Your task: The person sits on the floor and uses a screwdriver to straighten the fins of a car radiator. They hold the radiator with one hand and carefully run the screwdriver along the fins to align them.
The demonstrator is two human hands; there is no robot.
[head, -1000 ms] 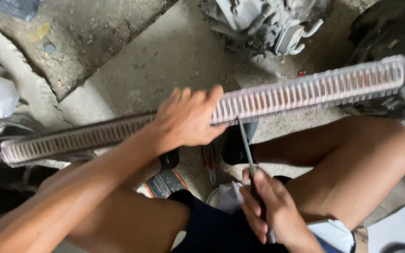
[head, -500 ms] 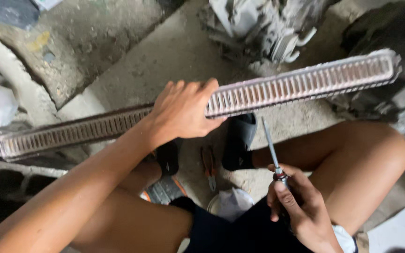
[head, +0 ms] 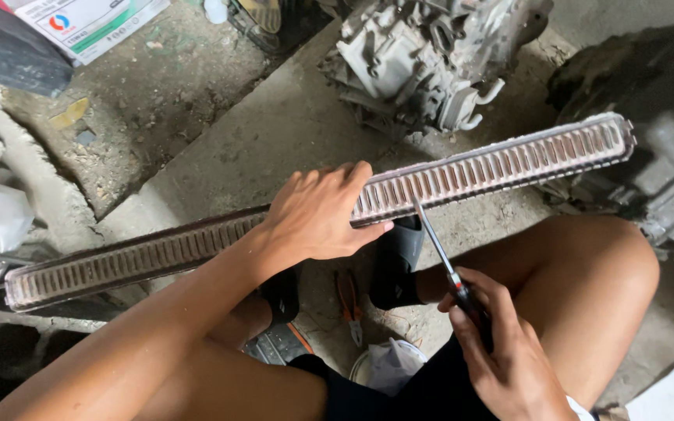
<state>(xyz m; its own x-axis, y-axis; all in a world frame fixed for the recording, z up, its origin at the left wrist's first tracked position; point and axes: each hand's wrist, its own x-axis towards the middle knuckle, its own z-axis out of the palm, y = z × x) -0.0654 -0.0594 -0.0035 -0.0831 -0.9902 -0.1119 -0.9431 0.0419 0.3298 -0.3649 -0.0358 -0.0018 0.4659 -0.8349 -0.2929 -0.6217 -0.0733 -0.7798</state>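
A long slotted metal plate [head: 501, 164], like a radiator header, runs across the view from lower left to upper right. My left hand [head: 317, 218] grips it near its middle, fingers wrapped over the top edge. My right hand [head: 501, 351] holds a screwdriver [head: 437, 248] by its dark handle. The shaft points up, and its tip touches the lower edge of the plate just right of my left hand. My bare knees sit below the plate.
A grey engine or gearbox casting [head: 431, 54] lies on the concrete floor beyond the plate. Another dark machine part [head: 657, 156] is at right. Pliers [head: 350, 304] and black sandals [head: 399, 265] lie between my legs. A cardboard box [head: 87, 19] is at top left.
My right hand has brought the screwdriver up and rightward, so its tip now meets the plate's lower edge. My left hand keeps its grip on the plate.
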